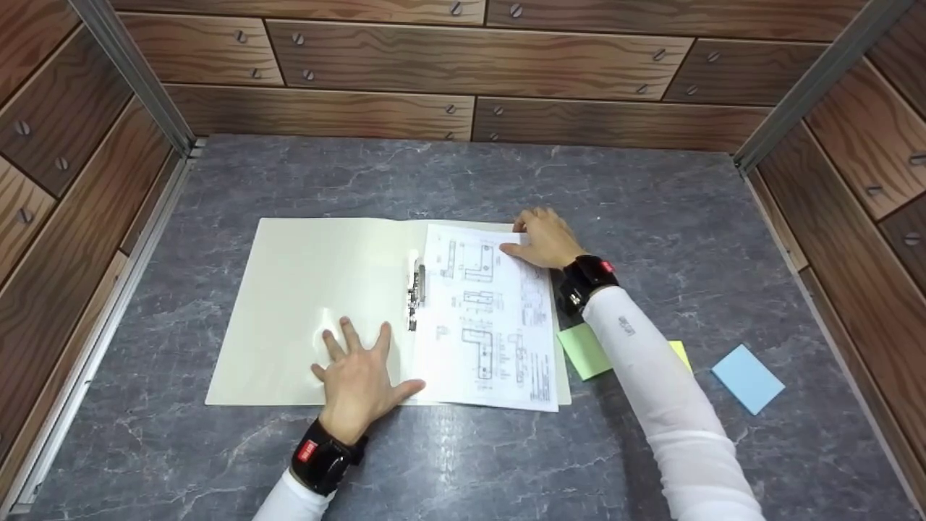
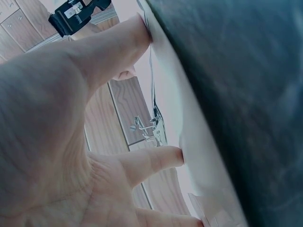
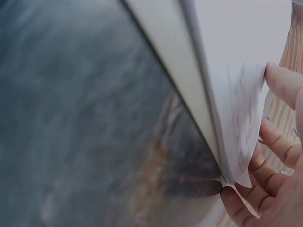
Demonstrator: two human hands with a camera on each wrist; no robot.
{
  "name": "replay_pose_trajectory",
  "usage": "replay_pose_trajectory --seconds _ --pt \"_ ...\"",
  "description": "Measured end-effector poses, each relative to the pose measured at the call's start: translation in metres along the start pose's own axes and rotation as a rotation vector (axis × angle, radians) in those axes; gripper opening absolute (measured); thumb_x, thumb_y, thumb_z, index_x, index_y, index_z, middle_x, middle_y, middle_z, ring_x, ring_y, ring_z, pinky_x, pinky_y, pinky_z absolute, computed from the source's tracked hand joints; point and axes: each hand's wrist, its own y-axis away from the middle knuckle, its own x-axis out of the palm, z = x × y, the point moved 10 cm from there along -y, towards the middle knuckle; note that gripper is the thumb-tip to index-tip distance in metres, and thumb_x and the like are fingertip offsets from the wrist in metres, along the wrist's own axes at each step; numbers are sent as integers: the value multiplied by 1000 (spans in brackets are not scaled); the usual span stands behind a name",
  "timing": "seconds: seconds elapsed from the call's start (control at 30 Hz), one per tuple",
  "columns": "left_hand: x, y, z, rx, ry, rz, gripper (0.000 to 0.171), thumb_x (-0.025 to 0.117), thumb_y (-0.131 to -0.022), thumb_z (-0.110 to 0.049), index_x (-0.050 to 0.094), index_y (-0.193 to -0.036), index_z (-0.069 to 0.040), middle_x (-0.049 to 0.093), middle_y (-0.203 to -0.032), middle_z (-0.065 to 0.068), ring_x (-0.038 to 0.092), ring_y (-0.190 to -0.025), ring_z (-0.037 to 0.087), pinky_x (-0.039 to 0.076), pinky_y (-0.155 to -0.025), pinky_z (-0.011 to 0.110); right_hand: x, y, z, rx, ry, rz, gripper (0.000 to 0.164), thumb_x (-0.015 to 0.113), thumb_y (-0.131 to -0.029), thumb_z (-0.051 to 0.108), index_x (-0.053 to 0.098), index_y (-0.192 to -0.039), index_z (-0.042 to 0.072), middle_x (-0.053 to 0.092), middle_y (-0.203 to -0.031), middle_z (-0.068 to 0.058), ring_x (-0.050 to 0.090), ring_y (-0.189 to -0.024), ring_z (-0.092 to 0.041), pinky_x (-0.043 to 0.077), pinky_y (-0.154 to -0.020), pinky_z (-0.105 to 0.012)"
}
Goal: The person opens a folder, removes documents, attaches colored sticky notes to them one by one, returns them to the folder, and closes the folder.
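Note:
An open cream folder [image 1: 289, 289] lies flat, with a metal clip [image 1: 417, 289] along its spine. Printed sheets of technical drawings [image 1: 448, 362] rest on its right side, slightly past the front edge. My left hand [image 1: 358, 387] presses on the left cover with spread fingers, its thumb beside the sheets' lower left. At the far right corner of the paper is my right hand [image 1: 546, 239], thumb on top and fingers curled at the edge. In the right wrist view, the right thumb [image 3: 281, 85] touches the top sheet, whose corner stands slightly off the stack.
A green sticky-note pad [image 1: 584, 352] lies right of the folder. A yellow pad [image 1: 680, 354] is mostly hidden behind the right sleeve, and a blue pad [image 1: 748, 379] sits farther right. Wood-patterned walls [image 1: 470, 58] enclose the grey marbled table [image 1: 463, 177].

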Motion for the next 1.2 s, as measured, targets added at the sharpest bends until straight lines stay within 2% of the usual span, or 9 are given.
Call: replay_pose_trajectory --seconds 0.27,0.47,0.7,0.87,0.93,1.03,1.2 --pt "3 -2 0 -8 6 32 105 77 -66 -80 56 -148 -18 43 -147 46 46 -130 69 53 -77 80 -3 1 -3 23 -39 -1 53 74 -90 53 64 -114 7 63 -117 -16 51 -115 -36 39 -107 -54" --pt "4 -2 0 -13 18 54 106 77 -66 -80 55 -149 -18 41 -148 46 44 -132 69 52 -79 81 -8 4 -6 54 -131 -18 53 80 -86 47 64 -114 4 65 -120 -17 51 -113 -35 43 -101 -48" --pt "2 -1 0 -8 6 28 105 77 -65 -81 56 -148 -18 43 -147 46 46 -130 69 53 -76 79 -15 12 -8 93 -359 -21 40 80 -90 33 62 -114 6 65 -121 -16 56 -96 -28 46 -86 -37" --pt "3 0 0 -7 4 34 105 76 -66 -81 55 -149 -19 43 -147 46 46 -131 69 53 -77 79 -25 16 -13 122 -525 -87 30 74 -95 32 69 -108 6 67 -98 -10 58 -79 -20 47 -72 -28" --pt "3 -1 0 -7 2 38 105 76 -67 -81 55 -149 -19 42 -147 46 46 -131 69 53 -77 79 -28 18 -18 155 -634 -109 30 74 -95 33 70 -106 6 69 -90 -6 61 -72 -16 49 -66 -25" --pt "4 -1 1 -10 2 39 105 76 -67 -81 55 -149 -19 42 -147 46 46 -131 69 53 -77 80 -29 23 -28 216 -775 -116 35 74 -95 37 69 -109 6 72 -88 -3 67 -69 -13 54 -62 -24" --pt "5 -2 2 -22 17 52 106 75 -66 -82 54 -150 -19 40 -149 46 45 -132 69 52 -79 80 -24 32 -36 308 -910 -87 45 76 -92 43 69 -118 6 74 -88 -1 71 -68 -12 60 -60 -24"
